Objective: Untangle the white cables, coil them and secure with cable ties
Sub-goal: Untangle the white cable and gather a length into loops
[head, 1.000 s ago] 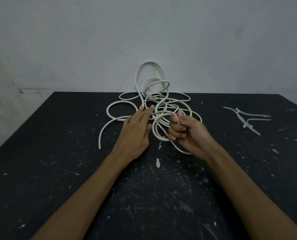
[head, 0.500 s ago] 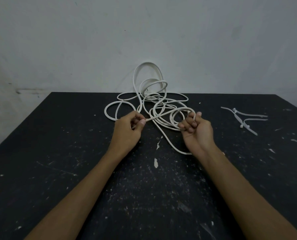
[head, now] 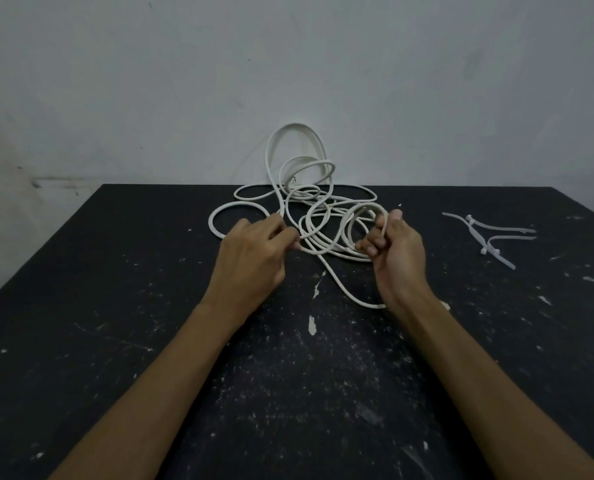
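My left hand (head: 254,251) pinched the white cable (head: 318,216) with its fingers. My right hand (head: 394,251) held a loop, fingers curled. The tangle sat mid-desk (head: 81,306), cable ties (head: 489,237) off right.

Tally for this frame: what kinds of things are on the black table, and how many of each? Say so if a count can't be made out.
White cables, one tangled heap, separate cables cannot be told apart: 1
Cable ties, small loose bunch, number unclear: 1
Hands on the heap: 2, left hand and right hand, both gripping cable
Total: 4
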